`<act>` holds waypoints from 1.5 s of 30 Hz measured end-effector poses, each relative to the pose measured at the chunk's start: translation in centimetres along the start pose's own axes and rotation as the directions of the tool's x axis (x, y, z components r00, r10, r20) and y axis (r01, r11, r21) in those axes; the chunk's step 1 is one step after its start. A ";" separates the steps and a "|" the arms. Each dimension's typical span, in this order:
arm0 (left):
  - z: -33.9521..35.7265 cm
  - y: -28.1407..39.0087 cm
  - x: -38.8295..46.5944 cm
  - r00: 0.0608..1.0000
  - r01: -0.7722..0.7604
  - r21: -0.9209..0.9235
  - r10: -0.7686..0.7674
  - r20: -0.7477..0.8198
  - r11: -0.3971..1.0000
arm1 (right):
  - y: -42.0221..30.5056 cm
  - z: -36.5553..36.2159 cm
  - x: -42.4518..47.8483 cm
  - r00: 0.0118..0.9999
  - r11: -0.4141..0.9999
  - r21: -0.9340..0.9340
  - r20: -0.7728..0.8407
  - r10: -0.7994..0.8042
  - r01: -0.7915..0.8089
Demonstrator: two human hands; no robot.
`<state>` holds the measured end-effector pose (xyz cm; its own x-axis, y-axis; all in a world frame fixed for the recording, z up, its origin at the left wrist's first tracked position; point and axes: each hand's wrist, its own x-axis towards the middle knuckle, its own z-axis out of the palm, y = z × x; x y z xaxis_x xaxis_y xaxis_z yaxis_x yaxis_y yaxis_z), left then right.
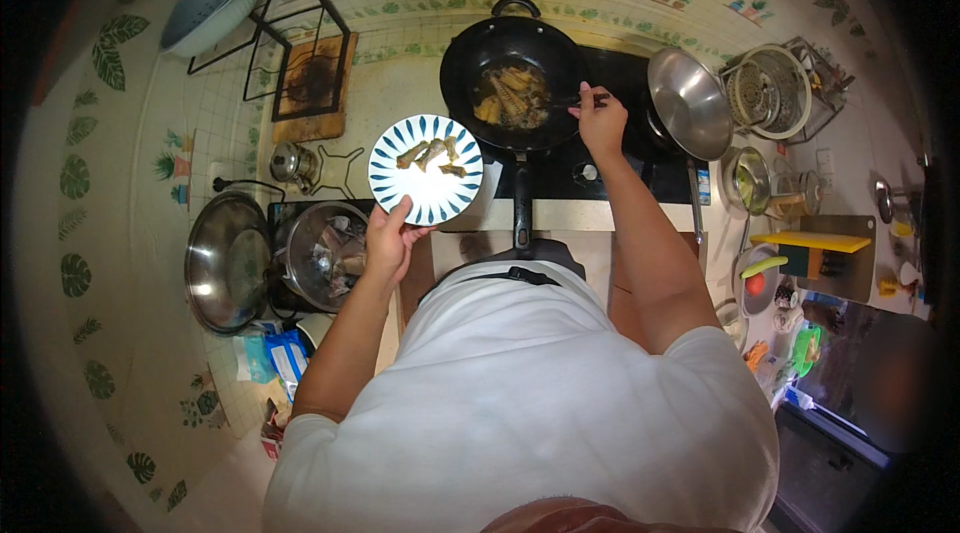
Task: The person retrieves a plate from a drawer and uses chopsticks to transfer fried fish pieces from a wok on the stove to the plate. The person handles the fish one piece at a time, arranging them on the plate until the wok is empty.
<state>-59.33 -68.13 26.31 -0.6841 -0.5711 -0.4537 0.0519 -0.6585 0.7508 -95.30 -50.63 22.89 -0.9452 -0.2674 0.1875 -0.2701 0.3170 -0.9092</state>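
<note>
My left hand [390, 240] grips the near rim of a white plate [426, 195] with dark blue petal marks, thumb on top. Several browned food pieces [431, 154] lie on its far half. To the right, a black wok [465, 60] rests on the stove, its long handle towards me. Browned fried pieces [514, 94] sit in its bottom; what food they are I cannot tell. My right hand [602, 116], at the wok's right rim, is closed on dark chopsticks [574, 102] whose far ends reach over the fried pieces.
Right of the wok stands a steel pan [688, 103] with a long handle. A steel pot [296, 263] with contents and a wide steel basin [225, 263] are at the left. Behind them are a glass jar [292, 164], a wire stand [341, 171] and a wooden board [330, 112].
</note>
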 end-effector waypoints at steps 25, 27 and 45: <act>0.7 0.6 1.1 0.999 -0.037 0.020 0.036 0.041 0.999 | -9.2 -7.8 -2.8 0.890 0.880 0.132 -0.102 -0.445 0.456; 0.8 0.7 1.1 0.999 -0.037 0.017 0.037 0.029 0.999 | -9.7 -8.0 -3.2 0.808 0.808 -0.035 -0.022 -0.589 0.588; 0.6 0.7 1.4 0.999 -0.042 -0.005 0.043 0.031 0.999 | -12.6 -8.7 -4.3 0.584 0.530 -0.260 0.221 -0.781 0.807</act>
<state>-60.70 -69.09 26.51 -0.7033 -0.5833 -0.4064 0.0846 -0.6362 0.7669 -89.47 -45.57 36.74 -0.3003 -0.6051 0.7374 -0.9538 0.1887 -0.2337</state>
